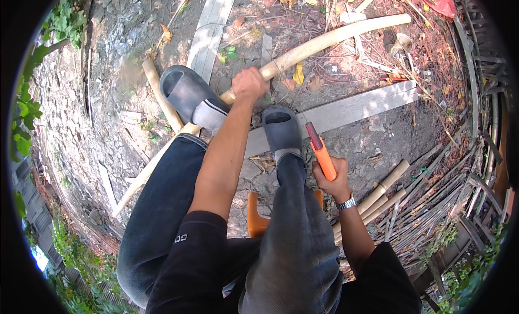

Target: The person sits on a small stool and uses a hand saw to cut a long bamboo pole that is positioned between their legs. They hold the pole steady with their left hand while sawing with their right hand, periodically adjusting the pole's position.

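My left hand [250, 84] is closed round a long pale bamboo pole [330, 41], which slants from the upper right down toward my left leg. My left foot, in a dark slide sandal [186, 87], lies across the pole's line and hides part of it. In my right hand [333, 176], beside my right shin, is an orange-handled tool [324, 160] with a dark red part at its far end. Any blade on it is too thin to make out. My right sandal [282, 129] rests by a flat grey board [367, 104].
Another pole [162, 95] lies under my left foot. A second grey board [211, 27] lies beyond. Cut poles [385, 187] and a heap of thin sticks [432, 184] are on the right. An orange stool [257, 219] shows below me. Leaves and twigs litter the ground.
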Tool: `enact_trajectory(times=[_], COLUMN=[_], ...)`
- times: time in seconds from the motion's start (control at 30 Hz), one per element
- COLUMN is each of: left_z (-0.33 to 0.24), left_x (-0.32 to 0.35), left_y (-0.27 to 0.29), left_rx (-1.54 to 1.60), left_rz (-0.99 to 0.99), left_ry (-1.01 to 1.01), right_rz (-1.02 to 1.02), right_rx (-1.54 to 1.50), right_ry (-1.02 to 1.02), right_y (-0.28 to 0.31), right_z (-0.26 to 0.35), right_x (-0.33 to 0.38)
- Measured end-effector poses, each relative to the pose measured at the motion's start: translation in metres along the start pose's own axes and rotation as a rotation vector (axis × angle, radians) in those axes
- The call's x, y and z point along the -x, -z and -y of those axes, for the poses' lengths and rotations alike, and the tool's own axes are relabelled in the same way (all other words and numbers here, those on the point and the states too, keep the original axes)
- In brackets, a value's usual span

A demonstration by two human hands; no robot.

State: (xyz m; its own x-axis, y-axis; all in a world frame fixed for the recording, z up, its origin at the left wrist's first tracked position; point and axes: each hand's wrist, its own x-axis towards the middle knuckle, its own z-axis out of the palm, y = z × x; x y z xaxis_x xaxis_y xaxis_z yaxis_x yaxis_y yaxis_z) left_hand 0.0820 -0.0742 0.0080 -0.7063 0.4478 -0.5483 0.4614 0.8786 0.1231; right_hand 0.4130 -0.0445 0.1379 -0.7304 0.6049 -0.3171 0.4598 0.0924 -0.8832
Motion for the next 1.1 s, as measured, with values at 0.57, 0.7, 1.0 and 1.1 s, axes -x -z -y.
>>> enact_trajectory(times=[0.57, 0.7, 1.0, 1.1], left_z=[0.000, 0.011, 0.001, -0.005], left_x=[0.004, 0.001, 0.001, 0.002], left_y=[-0.006, -0.008, -0.013, -0.017], left_rx=[-0.034, -0.032, -0.042, -0.048], left_rz=[0.019, -0.022, -0.062, -0.044], left_ry=[-0.069, -0.062, -0.059, -0.083], right_rz=[-0.105, -0.035, -0.126, -0.157], right_rx=[-0.087, -0.068, -0.068, -0.086], right_ry=[0.076, -0.055, -0.148, -0.029], right_y=[-0.022, 0.004, 0.020, 0.001], right_z=[-0.004, -0.020, -0.006, -0.021], right_x=[-0.107, 0.007, 0.015, -0.061])
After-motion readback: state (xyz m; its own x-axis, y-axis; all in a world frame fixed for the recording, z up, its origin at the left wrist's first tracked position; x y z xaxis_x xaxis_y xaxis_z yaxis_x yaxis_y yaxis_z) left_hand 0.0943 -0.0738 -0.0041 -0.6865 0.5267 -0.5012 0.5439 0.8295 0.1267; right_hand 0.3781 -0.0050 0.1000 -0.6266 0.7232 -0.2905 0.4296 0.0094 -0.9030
